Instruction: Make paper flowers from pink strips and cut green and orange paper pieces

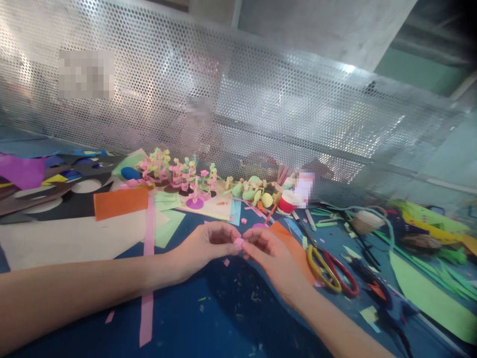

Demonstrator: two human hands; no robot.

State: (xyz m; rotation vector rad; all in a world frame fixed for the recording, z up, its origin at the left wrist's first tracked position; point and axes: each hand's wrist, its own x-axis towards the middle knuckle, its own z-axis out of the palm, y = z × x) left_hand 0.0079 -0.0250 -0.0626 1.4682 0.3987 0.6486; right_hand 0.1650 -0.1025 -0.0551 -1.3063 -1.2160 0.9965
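I log left hand with fingers curled, tips pinched on small pink paper piece. Long pink paper strip runs under left forearm; orange sheet lies beyond it, further left. Pink piece sits between both hands, directly at fingertips. Right hand meets left, thumb and forefinger closed on same piece; blur hides exact grip, probably pinch. Paper flower models stand beyond hands. Scissors with yellow and red handles lie just right of right hand.
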